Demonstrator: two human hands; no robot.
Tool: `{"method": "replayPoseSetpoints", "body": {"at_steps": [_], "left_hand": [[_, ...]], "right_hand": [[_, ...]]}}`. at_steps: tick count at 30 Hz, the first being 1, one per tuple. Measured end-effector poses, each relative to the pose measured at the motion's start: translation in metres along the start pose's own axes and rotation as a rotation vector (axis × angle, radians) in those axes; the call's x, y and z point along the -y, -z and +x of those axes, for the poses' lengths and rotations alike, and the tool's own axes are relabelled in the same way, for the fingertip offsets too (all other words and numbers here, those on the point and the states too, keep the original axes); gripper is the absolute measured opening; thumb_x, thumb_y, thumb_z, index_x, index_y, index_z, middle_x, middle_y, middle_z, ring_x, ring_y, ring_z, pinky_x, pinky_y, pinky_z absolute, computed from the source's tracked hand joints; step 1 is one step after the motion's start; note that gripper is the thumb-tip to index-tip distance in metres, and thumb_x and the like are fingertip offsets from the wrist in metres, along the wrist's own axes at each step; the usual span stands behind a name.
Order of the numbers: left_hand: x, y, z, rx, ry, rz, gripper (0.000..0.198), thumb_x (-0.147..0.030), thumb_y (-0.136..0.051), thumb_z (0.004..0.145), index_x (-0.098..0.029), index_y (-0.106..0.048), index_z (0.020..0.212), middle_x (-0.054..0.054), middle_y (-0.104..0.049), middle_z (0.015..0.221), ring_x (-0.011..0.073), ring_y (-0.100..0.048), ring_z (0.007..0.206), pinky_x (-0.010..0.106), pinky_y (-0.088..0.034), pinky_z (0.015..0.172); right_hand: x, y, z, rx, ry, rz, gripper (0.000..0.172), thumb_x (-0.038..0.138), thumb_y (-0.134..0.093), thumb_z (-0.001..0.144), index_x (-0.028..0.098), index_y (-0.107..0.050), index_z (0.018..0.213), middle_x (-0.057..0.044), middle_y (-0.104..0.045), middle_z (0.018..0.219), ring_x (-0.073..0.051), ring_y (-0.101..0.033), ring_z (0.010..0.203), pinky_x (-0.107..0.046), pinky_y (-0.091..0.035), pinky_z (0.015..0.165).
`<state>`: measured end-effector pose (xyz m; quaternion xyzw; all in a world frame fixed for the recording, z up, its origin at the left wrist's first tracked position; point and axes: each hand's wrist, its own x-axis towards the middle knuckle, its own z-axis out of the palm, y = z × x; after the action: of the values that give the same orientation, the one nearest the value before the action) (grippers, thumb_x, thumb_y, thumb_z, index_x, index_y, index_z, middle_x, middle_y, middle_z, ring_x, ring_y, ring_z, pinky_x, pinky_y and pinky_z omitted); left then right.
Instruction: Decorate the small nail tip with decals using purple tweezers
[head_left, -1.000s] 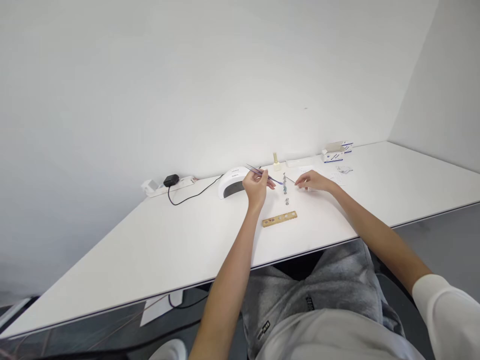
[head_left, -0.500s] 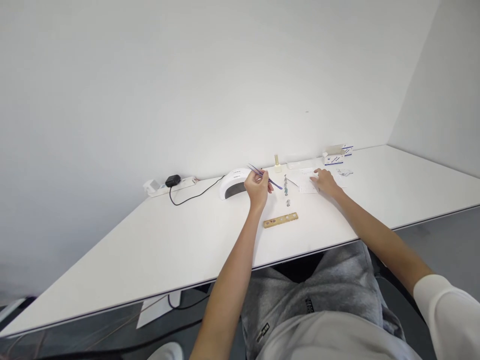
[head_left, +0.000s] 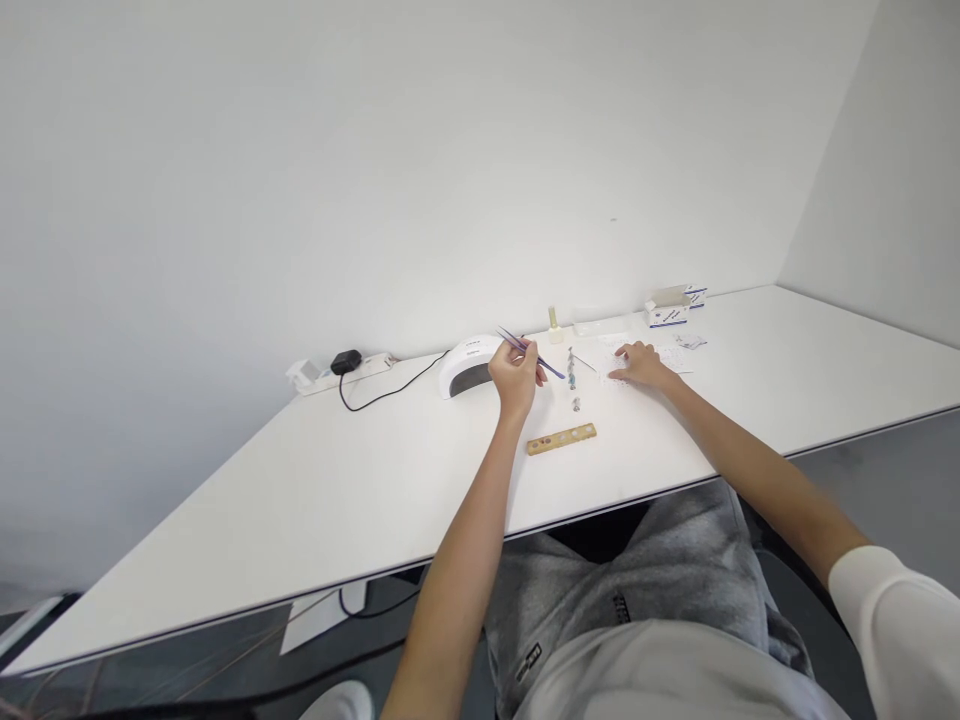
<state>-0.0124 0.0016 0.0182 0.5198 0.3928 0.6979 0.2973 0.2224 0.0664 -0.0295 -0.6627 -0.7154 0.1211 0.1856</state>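
Pinching tweezers (head_left: 551, 368) beside shiny pieces (head_left: 572, 380)

White lamp (head_left: 466, 366) sat just beside left hand (head_left: 512, 382), fingers closed on tweezers. Wooden strip (head_left: 561, 439) lay nearer than pieces. Right hand (head_left: 643, 366): fingers parted at paper sheet (head_left: 679, 359); couldn't tell if gripping.

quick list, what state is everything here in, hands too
Left hand, gripping tweezers
Tweezers, tilted, prongs apparently apart
Right hand, fingers spread at white sheets
White sheets, flat on the desk
Bottle, upright, capped
Front box, top open
Black adapter, apparently plugged into power strip
Arched lamp, standing; lit or not unclear
Yellow bar, lying flat
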Motion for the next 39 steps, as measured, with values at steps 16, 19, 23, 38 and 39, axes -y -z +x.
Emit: {"method": "replayPoseSetpoints", "body": {"at_steps": [16,19,23,38,39], "left_hand": [[0.003,0.000,0.001,-0.007,0.005,0.003,0.021,-0.035,-0.063,0.075,-0.017,-0.052,0.074,-0.004,-0.054,0.056,0.0092,-0.054,0.036,0.017,-0.038,0.031],[0.003,0.000,0.002,-0.008,0.011,0.007,0.022,-0.036,-0.063,0.075,-0.017,-0.052,0.074,-0.004,-0.054,0.057,0.0089,-0.055,0.037,0.017,-0.039,0.031],[0.001,-0.001,0.001,-0.004,0.008,-0.004,0.021,-0.035,-0.063,0.075,-0.017,-0.052,0.074,-0.004,-0.054,0.057,0.0090,-0.054,0.036,0.017,-0.039,0.031],[0.002,0.000,0.000,0.005,0.001,0.007,0.020,-0.035,-0.063,0.075,-0.017,-0.053,0.075,-0.005,-0.053,0.056,0.0074,-0.050,0.033,0.018,-0.038,0.030],[0.002,0.000,0.000,0.005,0.003,0.006,0.020,-0.034,-0.063,0.075,-0.017,-0.053,0.075,-0.005,-0.053,0.056,0.0074,-0.050,0.033,0.018,-0.038,0.030]], "right_hand": [[-0.013,0.014,0.013,-0.389,0.043,0.472,0.039,0.012,-0.051,0.070,0.016,-0.061,0.107,-0.012,-0.054,0.114,-0.020,-0.058,0.085,-0.036,-0.047,0.078],[-0.026,0.025,0.016,-0.526,0.006,0.389,0.041,0.007,-0.040,0.070,0.014,-0.063,0.102,-0.013,-0.058,0.110,-0.023,-0.055,0.097,-0.037,-0.043,0.087],[-0.041,0.033,0.017,-0.613,-0.096,0.198,0.040,0.007,-0.039,0.071,0.016,-0.062,0.102,-0.014,-0.055,0.111,-0.027,-0.047,0.108,-0.039,-0.036,0.092],[-0.010,-0.009,0.006,0.019,0.051,-0.162,0.043,0.042,-0.047,0.088,0.017,-0.052,0.122,-0.018,-0.056,0.125,-0.036,-0.044,0.121,-0.047,-0.031,0.098],[-0.009,-0.008,0.005,0.014,0.040,-0.169,0.042,0.042,-0.047,0.088,0.017,-0.053,0.121,-0.018,-0.057,0.123,-0.036,-0.045,0.120,-0.048,-0.031,0.098]]}}
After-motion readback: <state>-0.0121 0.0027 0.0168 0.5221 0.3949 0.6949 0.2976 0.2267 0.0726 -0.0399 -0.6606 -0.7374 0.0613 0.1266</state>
